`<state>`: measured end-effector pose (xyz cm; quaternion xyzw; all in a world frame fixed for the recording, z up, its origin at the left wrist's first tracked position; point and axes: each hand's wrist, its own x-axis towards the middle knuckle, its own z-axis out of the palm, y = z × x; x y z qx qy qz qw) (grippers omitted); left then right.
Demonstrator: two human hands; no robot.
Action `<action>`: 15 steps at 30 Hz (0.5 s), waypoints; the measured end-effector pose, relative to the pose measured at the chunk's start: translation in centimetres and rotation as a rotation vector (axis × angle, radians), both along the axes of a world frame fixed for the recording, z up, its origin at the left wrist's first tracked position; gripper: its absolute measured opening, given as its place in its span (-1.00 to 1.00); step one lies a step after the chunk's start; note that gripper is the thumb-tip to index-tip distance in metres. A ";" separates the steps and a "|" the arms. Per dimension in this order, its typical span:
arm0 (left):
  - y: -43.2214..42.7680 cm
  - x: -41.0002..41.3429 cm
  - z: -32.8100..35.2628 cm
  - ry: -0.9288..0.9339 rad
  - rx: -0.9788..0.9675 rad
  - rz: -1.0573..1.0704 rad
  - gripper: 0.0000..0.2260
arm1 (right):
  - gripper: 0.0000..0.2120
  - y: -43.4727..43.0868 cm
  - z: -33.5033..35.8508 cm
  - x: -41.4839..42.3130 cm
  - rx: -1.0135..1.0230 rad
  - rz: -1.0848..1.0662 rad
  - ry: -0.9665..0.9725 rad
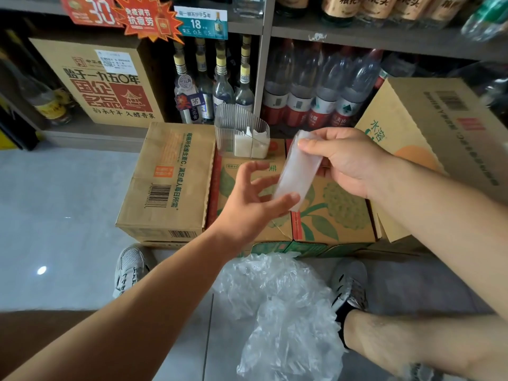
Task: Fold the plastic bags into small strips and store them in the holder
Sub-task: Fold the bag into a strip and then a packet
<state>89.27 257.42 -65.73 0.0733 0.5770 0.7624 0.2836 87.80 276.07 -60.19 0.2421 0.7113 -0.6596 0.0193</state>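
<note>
A folded strip of clear plastic bag (298,169) hangs in the air above the green-printed carton (330,213). My right hand (349,160) pinches its upper end between thumb and fingers. My left hand (255,199) is below with fingers spread, its thumb touching the strip's lower end. A clear ribbed holder (239,125) stands at the back of the cartons, and two folded white strips (250,145) sit in its right part. A heap of loose crumpled plastic bags (280,312) lies on the floor between my feet.
A brown carton (167,182) lies left of the green-printed one, and a bigger tilted carton (428,138) stands at the right. Shelves with bottles (310,89) and a boxed case (110,81) rise behind. Grey tiled floor (60,204) spreads to the left.
</note>
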 end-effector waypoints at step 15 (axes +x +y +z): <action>0.0 0.9 -0.5 0.095 -0.106 0.000 -0.60 | -0.90 0.3 0.6 -0.1 0.027 -0.039 0.059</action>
